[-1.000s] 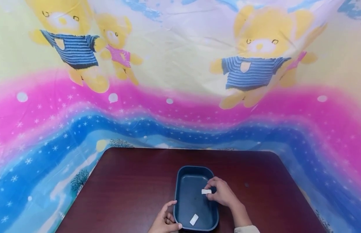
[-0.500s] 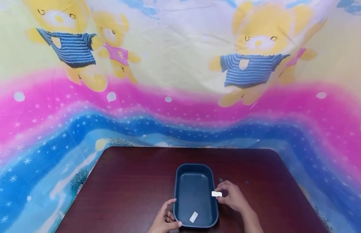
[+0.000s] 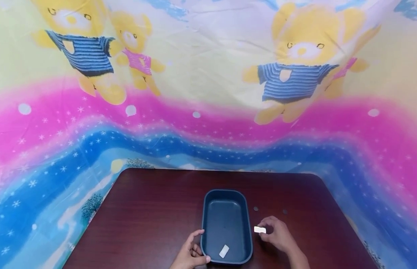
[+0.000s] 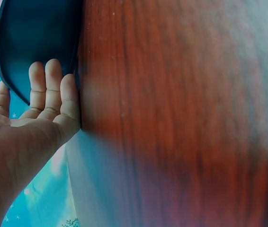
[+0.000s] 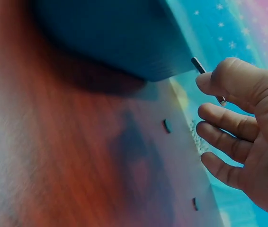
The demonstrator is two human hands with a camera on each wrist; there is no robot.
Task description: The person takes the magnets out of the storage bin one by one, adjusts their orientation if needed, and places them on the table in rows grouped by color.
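A dark blue, deep rectangular tray (image 3: 225,213) with rounded corners stands on the table. Inside it, near the front, lies a small white rectangular piece (image 3: 224,251). My left hand (image 3: 190,251) is at the tray's left side, index fingertip and thumb touching its rim; in the left wrist view the other fingers (image 4: 53,90) lie loosely bent before the tray. Right of the tray, my right hand (image 3: 277,233) pinches another small white rectangular piece (image 3: 260,229) between thumb and fingers. Seen edge-on in the right wrist view, this held flat piece (image 5: 198,65) looks thin and dark.
Two small dark discs lie on the brown table (image 3: 154,209) right of the tray, a nearer disc (image 3: 255,209) and a farther disc (image 3: 285,212). A colourful cloth (image 3: 201,93) printed with bears hangs behind and around the table.
My right hand has moved right, out from over the tray, carrying the white piece. The disc beside the tray has come into view. My left hand stays at the rim.
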